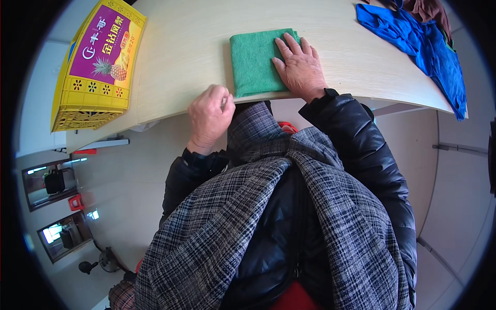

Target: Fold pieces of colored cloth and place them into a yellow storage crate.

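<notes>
A green folded cloth (256, 64), squared into a neat packet, lies flat near the front edge of the pale wooden table (186, 57). On its right side rests my right hand (301, 68), palm down with the fingers stretched out. My left hand (211, 112) is curled into a loose fist at the table's edge, just left of the cloth's near left corner. Nothing shows between its fingers.
At the table's left stands a yellow plastic crate (93, 98) with a purple panel picturing a pineapple. Blue cloth (413, 44) is heaped at the far right, partly hanging over the edge, with brownish cloth (431, 11) behind it.
</notes>
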Demonstrator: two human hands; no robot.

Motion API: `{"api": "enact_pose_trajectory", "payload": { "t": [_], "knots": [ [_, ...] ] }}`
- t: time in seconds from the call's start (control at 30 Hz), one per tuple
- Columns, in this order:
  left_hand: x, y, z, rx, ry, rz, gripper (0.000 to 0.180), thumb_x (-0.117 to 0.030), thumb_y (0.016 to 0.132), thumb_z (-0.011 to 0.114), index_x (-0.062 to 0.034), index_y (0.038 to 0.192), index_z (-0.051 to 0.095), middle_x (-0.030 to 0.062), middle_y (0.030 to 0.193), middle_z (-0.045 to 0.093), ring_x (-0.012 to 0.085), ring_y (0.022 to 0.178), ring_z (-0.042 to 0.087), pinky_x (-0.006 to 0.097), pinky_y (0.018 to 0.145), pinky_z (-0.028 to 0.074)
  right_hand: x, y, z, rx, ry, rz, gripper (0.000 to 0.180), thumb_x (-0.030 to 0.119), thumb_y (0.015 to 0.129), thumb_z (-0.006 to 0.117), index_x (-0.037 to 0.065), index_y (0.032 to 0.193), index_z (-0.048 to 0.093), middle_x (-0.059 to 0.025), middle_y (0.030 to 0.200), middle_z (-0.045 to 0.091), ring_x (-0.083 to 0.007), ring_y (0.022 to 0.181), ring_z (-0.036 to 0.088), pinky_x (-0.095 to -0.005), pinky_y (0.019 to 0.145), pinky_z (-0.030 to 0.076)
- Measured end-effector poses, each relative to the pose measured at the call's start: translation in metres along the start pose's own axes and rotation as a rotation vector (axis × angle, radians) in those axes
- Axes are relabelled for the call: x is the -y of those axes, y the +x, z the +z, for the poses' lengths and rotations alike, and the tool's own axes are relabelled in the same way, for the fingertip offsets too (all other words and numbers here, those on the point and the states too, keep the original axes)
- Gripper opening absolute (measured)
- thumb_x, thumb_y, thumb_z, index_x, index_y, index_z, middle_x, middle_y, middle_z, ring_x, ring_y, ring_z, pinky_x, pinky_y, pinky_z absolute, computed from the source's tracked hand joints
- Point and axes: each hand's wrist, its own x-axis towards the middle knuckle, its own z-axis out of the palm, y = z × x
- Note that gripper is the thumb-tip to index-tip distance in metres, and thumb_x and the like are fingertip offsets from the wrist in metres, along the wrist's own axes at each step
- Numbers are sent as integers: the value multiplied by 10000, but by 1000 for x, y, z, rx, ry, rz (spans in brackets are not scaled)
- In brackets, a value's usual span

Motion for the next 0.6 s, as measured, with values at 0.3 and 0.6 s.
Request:
{"api": "enact_pose_trajectory", "payload": {
  "t": [0.3, 0.6],
  "knots": [
    [-14, 42, 30, -76, 74, 337, 523, -308, 966, 575, -65, 1422, 490, 160, 1482, 455, 307, 1366, 440, 475, 1157, 302, 3, 2, 0, 0, 9, -8, 557, 425, 1006, 452, 129, 1478, 429, -106, 1534, 404, -404, 1393, 362, -482, 1150, 297],
    [0, 37, 22, 126, 48, 255, 542, -361, 1010, 486, -40, 1446, 461, 155, 1515, 430, 306, 1432, 355, 479, 1193, 225, 6, 1, -21, 48, -18, -3, 559, 403, 996, 476, 98, 1464, 437, -128, 1530, 404, -407, 1403, 351, -504, 1145, 298]
  ]
}}
